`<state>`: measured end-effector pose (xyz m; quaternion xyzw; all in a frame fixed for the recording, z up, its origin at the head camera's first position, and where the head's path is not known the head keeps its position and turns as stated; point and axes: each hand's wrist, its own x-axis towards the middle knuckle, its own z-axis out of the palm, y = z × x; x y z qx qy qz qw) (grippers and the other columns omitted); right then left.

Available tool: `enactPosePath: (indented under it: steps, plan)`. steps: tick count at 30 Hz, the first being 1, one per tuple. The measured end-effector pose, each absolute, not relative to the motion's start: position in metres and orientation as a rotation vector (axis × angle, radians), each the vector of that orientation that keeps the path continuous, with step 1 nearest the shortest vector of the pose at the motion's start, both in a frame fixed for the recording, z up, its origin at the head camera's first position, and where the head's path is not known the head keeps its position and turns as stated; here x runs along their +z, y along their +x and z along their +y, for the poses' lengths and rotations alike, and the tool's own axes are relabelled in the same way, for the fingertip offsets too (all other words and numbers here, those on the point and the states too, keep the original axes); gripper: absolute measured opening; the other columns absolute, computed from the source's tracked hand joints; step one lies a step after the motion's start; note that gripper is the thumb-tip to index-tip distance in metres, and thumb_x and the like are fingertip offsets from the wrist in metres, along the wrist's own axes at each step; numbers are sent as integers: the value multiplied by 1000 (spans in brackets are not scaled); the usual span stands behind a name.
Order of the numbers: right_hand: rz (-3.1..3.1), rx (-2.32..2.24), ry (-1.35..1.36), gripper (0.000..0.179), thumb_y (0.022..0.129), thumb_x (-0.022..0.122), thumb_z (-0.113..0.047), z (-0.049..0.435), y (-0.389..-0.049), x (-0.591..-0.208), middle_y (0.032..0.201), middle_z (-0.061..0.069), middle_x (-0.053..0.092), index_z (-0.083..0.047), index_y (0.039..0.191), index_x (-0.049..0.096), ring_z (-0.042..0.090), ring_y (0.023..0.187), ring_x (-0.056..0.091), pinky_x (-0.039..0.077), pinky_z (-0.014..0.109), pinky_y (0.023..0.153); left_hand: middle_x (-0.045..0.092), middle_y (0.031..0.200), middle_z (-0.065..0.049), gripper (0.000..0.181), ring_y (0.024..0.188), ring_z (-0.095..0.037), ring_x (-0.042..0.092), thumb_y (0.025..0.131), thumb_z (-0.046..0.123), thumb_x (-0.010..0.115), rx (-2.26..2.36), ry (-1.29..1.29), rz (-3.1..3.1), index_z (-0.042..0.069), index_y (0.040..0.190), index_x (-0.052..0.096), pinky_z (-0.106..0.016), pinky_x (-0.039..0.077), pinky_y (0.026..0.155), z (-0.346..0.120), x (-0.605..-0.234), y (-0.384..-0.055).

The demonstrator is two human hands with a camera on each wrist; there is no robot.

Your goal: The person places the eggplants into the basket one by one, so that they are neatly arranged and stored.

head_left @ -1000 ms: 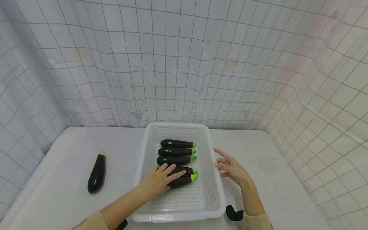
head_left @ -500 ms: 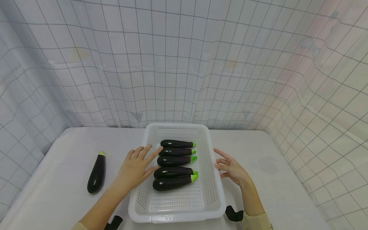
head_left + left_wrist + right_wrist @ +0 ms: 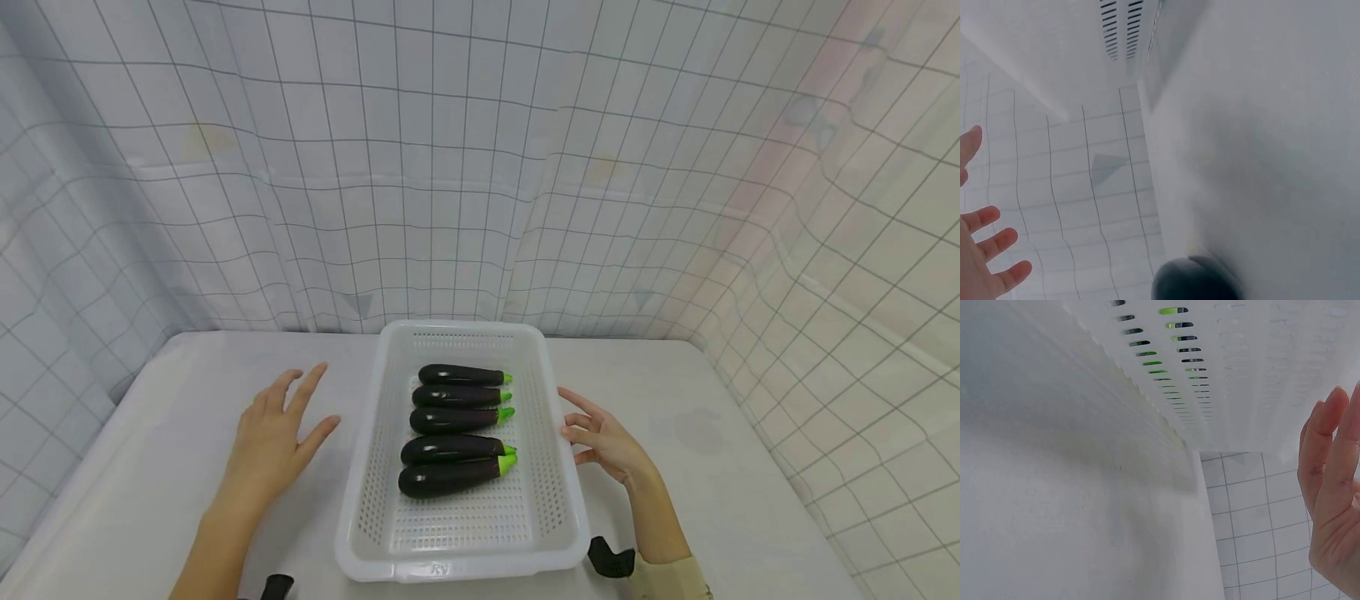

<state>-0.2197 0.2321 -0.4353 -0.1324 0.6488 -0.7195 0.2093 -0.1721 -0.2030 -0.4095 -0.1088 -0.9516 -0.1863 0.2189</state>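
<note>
Above the left part of the table, my left hand [image 3: 266,437] holds nothing, with fingers spread and thumb pointing toward the basket. It hides the lone eggplant in the head view; in the left wrist view a dark, glossy rounded end, apparently that eggplant [image 3: 1194,278], shows at the bottom edge. My right hand [image 3: 609,442] stays at the right wall of the white basket [image 3: 461,562], fingers loosely bent near or against the rim; contact is unclear. Inside the basket, several dark eggplants [image 3: 453,481] lie crosswise in a row, green stem ends to the right.
A white-covered table [image 3: 697,467] bears the basket. Grid-patterned curtains [image 3: 465,192] hang behind and on both sides. A black piece [image 3: 611,558] sits near my right wrist, and another black piece [image 3: 277,586] near my left wrist.
My left hand has let go of the eggplants in the basket and moved left, out over the table where the lone eggplant lay. My right hand and the basket have stayed put.
</note>
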Motion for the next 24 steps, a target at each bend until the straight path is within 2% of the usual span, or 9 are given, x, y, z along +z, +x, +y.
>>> enactPosePath:
  steps: [10, 13, 16, 18, 21, 24]
  plan:
    - [1795, -2008, -363, 71, 88, 55, 3, 232, -220, -436, 94, -1, 57, -6, 146, 16, 9, 75, 61, 54, 22, 56, 23, 133, -30, 74, 109, -54, 29, 90, 32, 56, -797, -94, -2629, 17, 148, 12, -70, 30, 73, -250, -419, -163]
    - [1794, -2008, -363, 71, 88, 55, 4, 232, -220, -435, 94, -1, 57, -5, 146, 16, 9, 75, 60, 54, 22, 55, 19, 134, -33, 76, 111, -57, 25, 90, 30, 57, -922, -45, -2613, 15, 148, 9, -72, 27, 75, -262, -424, -161]
    - [1796, -2006, -361, 71, 88, 55, 3, 232, -220, -435, 93, -1, 57, -5, 146, 15, 9, 75, 60, 54, 22, 56, 18, 133, -35, 79, 109, -55, 27, 89, 26, 58, -1039, -9, -2573, 13, 148, 8, -69, 28, 76, -272, -429, -159]
    - [1798, -2004, -360, 72, 88, 56, 3, 232, -220, -435, 94, -1, 57, -5, 146, 15, 9, 75, 61, 54, 22, 56, 19, 131, -36, 80, 105, -53, 32, 88, 23, 60, -1088, -10, -2551, 11, 148, 8, -59, 35, 77, -278, -433, -158]
    - [1803, -2000, -361, 72, 87, 56, 3, 232, -220, -434, 94, 0, 57, -5, 146, 15, 9, 75, 61, 54, 23, 56, 22, 129, -36, 83, 99, -50, 39, 87, 20, 61, -1149, -9, -2553, 9, 147, 5, -29, 43, 72, -285, -437, -159]
    - [1806, -1999, -366, 72, 87, 56, 3, 232, -220, -434, 94, 0, 58, -5, 146, 15, 9, 75, 61, 54, 23, 56, 21, 129, -36, 86, 99, -52, 43, 88, 20, 60, -1247, 15, -2584, 9, 147, -1, -8, 36, 59, -291, -443, -159]
